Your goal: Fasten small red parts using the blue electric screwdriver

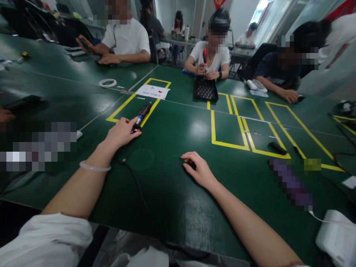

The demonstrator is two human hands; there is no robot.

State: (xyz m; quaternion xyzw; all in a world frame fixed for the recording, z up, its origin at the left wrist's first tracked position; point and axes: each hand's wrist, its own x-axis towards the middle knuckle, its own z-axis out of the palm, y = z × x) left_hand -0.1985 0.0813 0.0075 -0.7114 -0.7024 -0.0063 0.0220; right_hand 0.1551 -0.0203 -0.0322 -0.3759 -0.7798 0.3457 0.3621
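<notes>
Near end of the slim dark cylindrical tool with a blue-and-silver band (pixel 144 114) is lying hidden under the person's left hand (pixel 121 133); only a scrap of red-orange is showing by the thumb. Pixel blocks are masking a purple oblong object (pixel 292 181), well to the near right of the white printed paper sheet (pixel 152 91), and a flat greyish shape (pixel 44 144) to the sheet's near left. A rounded white plastic device (pixel 338 237), far to the sheet's near right, is running off the frame.

Writing: the sheet is carrying a row of dark characters and a red mark, too small for reading. Tool's band is blurring; any lettering there cannot be made out.

Tool is resting on the green tabletop (pixel 172 200), just nearer than the sheet, covering part of a yellow tape rectangle (pixel 122 106). Long axis is slanting from near left to far right; the narrower black end is pointing away from the person, toward the sheet's right side.

Left hand is laying thumb and fingers about the near end; cannot tell whether they are gripping. Right hand (pixel 200 171), to the sheet's near right, is holding nothing, fingers loosely curling.
</notes>
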